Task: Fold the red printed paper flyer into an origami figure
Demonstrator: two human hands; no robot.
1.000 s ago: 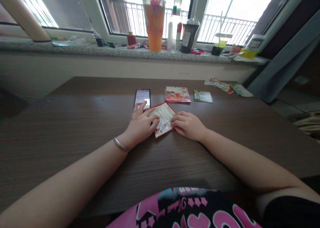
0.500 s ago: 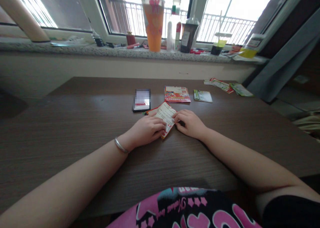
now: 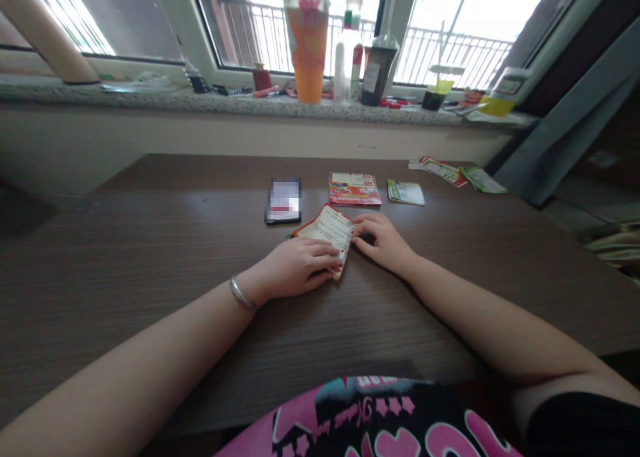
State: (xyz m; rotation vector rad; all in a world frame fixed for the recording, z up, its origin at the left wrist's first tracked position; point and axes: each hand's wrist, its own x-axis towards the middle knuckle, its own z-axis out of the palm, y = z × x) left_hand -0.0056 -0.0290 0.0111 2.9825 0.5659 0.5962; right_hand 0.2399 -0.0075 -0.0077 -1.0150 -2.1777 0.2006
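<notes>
So the bare left hand with the silver bangle (image 3: 243, 293) at its wrist (image 3: 300, 265) is lying palm-down, fingers stretched out, over the cream paper leaflet with red edges (image 3: 327, 227), and it's hiding the lower left of it. The bare right hand (image 3: 385, 243) is curling its fingertips against the leaflet's right edge, but I can't tell whether it's pinching or just touching. The leaflet is sitting on the dark brown wood-grain desk (image 3: 150, 257), in the middle, between the hands. Counting up: one black-rimmed phone (image 3: 284, 200) is lying just beyond the left hand, its screen pixelated, and two piles are lying further back, one of red-and-cream printed paper (image 3: 355, 190) and one of smaller green-and-white cards (image 3: 406, 193). A few red, white and green paper slips (image 3: 443, 171) are overlapping at the far right, too jumbled for an exact count. Rows of print are showing on the leaflet, but they're too small to read. The black-and-pink printed shirt (image 3: 380, 417) is showing upside-down lettering, cut off by the bottom edge.
</notes>
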